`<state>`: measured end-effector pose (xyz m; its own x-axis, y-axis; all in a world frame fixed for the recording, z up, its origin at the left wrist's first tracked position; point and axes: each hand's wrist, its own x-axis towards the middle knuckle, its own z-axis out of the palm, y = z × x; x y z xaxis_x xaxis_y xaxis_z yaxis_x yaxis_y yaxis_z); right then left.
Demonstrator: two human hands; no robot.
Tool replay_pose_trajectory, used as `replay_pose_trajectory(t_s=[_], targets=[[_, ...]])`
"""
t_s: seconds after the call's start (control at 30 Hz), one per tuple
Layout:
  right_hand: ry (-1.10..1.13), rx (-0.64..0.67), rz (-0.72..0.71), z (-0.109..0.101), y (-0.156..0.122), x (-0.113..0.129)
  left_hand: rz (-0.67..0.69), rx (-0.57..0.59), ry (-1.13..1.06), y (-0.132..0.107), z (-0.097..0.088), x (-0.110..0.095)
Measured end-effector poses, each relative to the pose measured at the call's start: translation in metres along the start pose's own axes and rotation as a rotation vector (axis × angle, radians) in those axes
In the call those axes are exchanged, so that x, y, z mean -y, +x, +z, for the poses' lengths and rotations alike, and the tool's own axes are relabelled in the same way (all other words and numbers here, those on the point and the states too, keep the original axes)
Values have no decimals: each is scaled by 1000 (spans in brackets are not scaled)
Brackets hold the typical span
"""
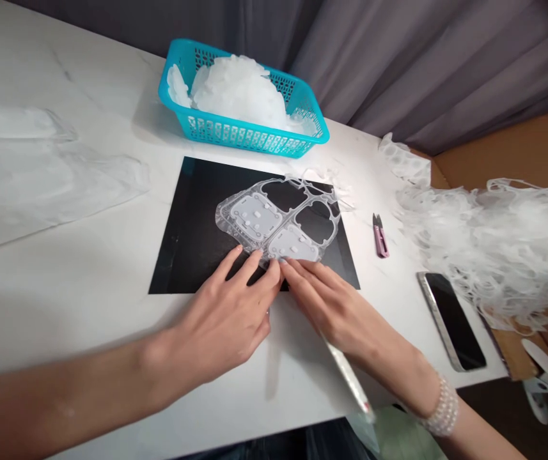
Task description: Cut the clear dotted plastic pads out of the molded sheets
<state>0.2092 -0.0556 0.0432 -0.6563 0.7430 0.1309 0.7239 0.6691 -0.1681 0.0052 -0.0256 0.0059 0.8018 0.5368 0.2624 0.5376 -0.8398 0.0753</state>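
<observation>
A clear plastic sheet (279, 225) lies on a black mat (192, 230). Two frosted, rounded panels with small raised shapes sit in its near part, and two cut-out openings are at its far right. My left hand (230, 300) rests with fingers spread along the sheet's near edge. Beside it, my right hand (326, 294) is closed around a slim pen-like tool (350, 377) with a pale handle. The handle sticks out below the palm towards me. The tool's tip is hidden by my fingers, which meet at the sheet's near edge.
Behind the mat stands a blue basket (245, 137) heaped with frosted plastic pieces. To the right are pink thread snips (380, 236), a phone (453, 322) and a large pile of plastic offcuts (504, 243). Clear plastic film (43, 179) covers the table's left side.
</observation>
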Motion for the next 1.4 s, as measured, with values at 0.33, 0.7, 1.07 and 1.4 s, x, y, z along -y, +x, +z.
replay_pose_trajectory(t_s=[0.33, 0.7, 1.07, 1.4], targets=[[515, -353, 516, -4, -16, -44, -19, 20, -89, 1, -2, 4], [545, -598, 671, -34, -49, -72, 7, 41, -128, -4, 1, 9], [831, -774, 816, -76, -105, -124, -3, 52, -175, -2, 1, 11], [764, -700, 638, -69, -63, -53, -311, 57, -784, 38, -45, 17]])
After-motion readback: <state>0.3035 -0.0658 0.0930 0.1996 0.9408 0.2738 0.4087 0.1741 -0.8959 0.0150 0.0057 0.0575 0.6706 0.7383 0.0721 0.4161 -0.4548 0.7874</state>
